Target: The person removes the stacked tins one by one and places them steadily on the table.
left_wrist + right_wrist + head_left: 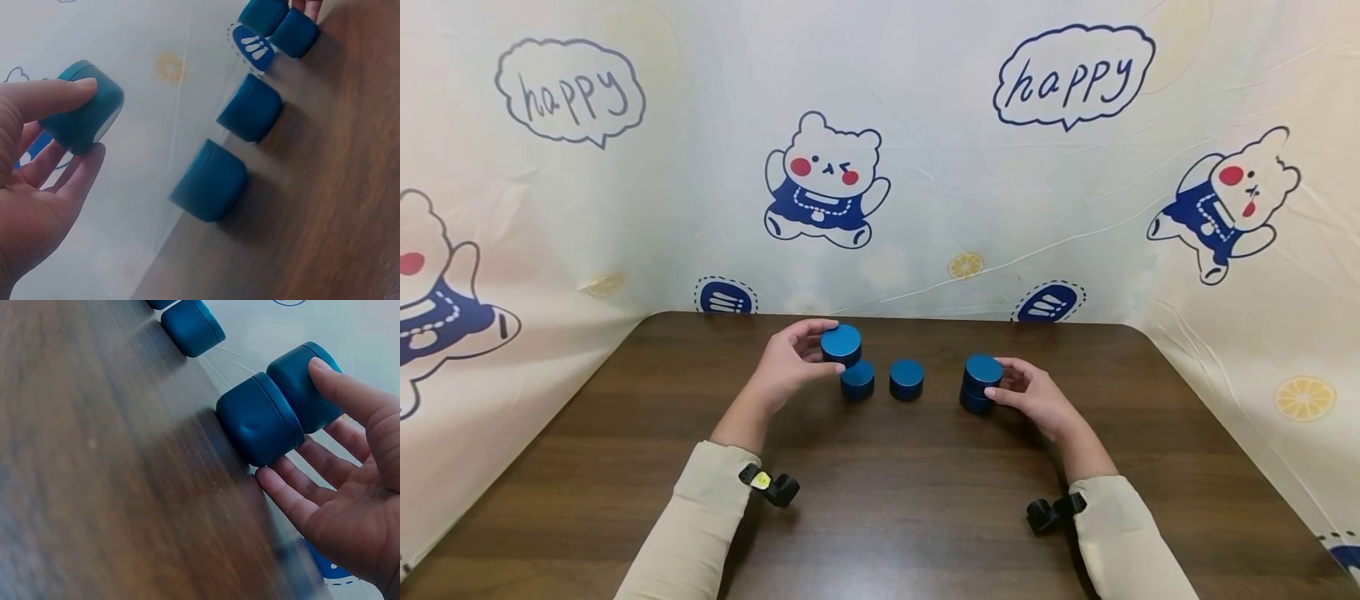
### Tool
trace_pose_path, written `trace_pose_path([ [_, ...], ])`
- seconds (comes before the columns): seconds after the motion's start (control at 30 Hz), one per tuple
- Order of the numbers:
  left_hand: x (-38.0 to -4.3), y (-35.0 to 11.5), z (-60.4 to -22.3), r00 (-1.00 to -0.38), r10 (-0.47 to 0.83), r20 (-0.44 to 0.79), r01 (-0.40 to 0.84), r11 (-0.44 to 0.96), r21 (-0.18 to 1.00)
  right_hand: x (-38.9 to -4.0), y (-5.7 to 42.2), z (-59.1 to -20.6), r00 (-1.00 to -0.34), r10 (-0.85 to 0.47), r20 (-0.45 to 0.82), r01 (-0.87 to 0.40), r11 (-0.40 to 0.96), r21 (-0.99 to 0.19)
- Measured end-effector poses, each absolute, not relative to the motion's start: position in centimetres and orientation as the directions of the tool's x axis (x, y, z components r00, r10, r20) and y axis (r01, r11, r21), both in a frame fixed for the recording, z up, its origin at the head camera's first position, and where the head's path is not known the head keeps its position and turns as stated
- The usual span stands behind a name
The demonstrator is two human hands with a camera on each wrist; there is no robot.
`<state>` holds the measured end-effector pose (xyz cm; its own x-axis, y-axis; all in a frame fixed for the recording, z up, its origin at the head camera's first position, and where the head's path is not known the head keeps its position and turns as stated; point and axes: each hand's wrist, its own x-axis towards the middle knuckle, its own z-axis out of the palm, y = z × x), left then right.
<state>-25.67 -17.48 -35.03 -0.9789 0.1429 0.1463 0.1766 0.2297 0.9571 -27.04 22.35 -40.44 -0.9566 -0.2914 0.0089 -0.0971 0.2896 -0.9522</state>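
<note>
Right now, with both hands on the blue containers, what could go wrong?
1. The left hand pinches the raised container off the table; if the grip slips, it could fall.
2. In the head view, the leftmost standing container appears close to the raised one, so lowering it there might cause a knock.
3. The right hand holds the upper container over the lower container; a sideways nudge could topple the stack.

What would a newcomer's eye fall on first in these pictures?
Probably the blue container that the left hand holds above the brown table. Next, perhaps, the two stacked containers at the right hand, its thumb on the upper one. Behind the table, a printed bear decorates the pale backdrop.
</note>
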Motion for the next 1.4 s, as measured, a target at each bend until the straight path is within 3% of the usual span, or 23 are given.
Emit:
trace_pose_path([
  [1.4, -27.0, -22.8, -37.3, -0.983, 0.169, 0.068, 0.114, 0.281, 0.953, -26.9, 22.3, -40.5, -0.956, -0.295, 0.007, -0.097, 0.292, -0.952],
])
